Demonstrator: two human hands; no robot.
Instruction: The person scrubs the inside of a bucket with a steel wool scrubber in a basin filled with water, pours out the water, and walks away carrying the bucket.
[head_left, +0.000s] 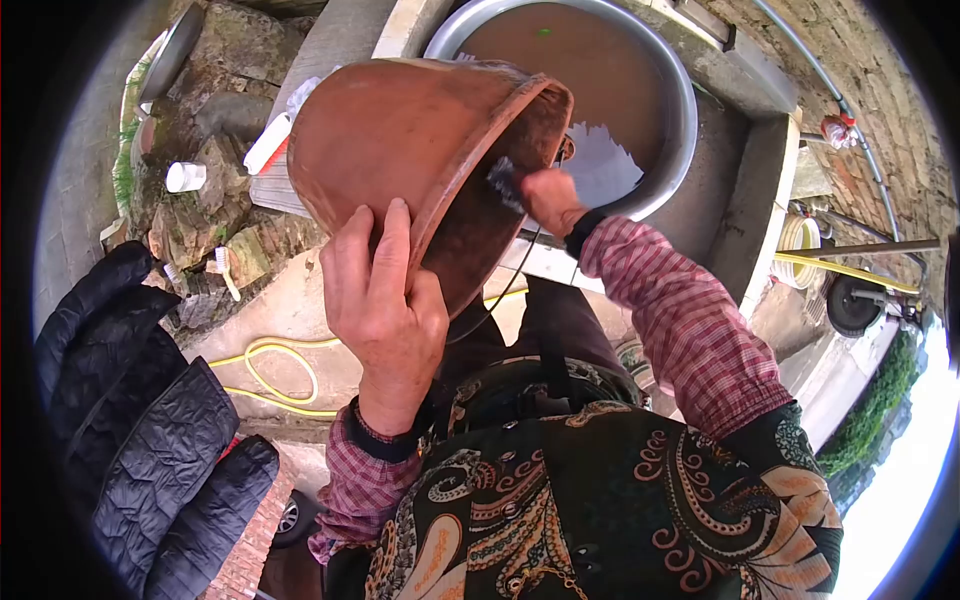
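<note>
Brown tub point(390, 140) is leaning sideways, left hand point(388, 295) clamping its rim point(472, 160), right hand point(550, 200) gripping a dark scrubber point(503, 182) inside; a metal basin point(686, 120) is holding brown water point(575, 65).

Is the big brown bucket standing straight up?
No, the brown bucket is tilted, with its open mouth beside the right hand.

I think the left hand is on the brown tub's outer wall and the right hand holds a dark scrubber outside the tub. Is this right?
Not quite: the head view shows the dark scrubber in the right hand inside the brown tub, not outside.
</note>
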